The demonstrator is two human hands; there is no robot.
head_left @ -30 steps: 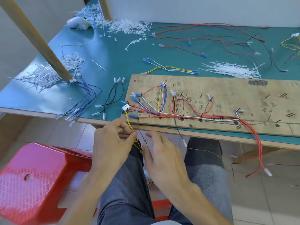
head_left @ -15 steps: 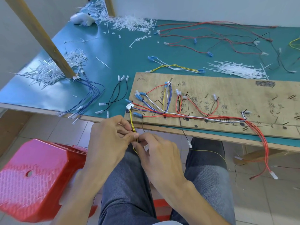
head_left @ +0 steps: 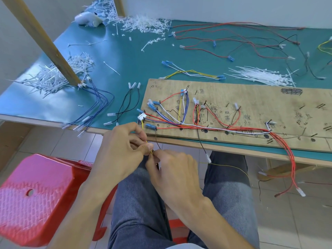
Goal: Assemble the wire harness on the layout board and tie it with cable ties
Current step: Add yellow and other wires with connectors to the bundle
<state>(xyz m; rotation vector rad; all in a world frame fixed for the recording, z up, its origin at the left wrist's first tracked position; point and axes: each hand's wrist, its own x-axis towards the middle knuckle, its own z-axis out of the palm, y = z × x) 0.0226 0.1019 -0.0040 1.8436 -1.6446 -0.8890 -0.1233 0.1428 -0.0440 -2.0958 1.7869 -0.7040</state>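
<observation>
Head view: the left hand and right hand meet just below the front edge of the bench, over the person's lap. The left grip is clamped on the yellow wire between thumb and forefinger. The right grip appears pinched on the same wire directly beneath, though its fingertips are partly hidden. This wire drops from the white connector at the near-left corner of the layout board. The partly routed harness lies along the board's front edge, and no ties are visible on it. Its red wires hang off the bench to the right. A pile of cable ties lies behind the board. Probable faults: excess downward pull on the yellow wire could drag the white connector out of position or draw the wire from its housing. A slack pinch could let the thin wire slip. The hanging ends could snag on the knees. Compared with one second ago, the hands were then slightly apart, with the right fingers lying loosely beside the wire. Half a second ago they had closed together, and they remain so now, in nearly the same place. The wires on the board show no change.
</observation>
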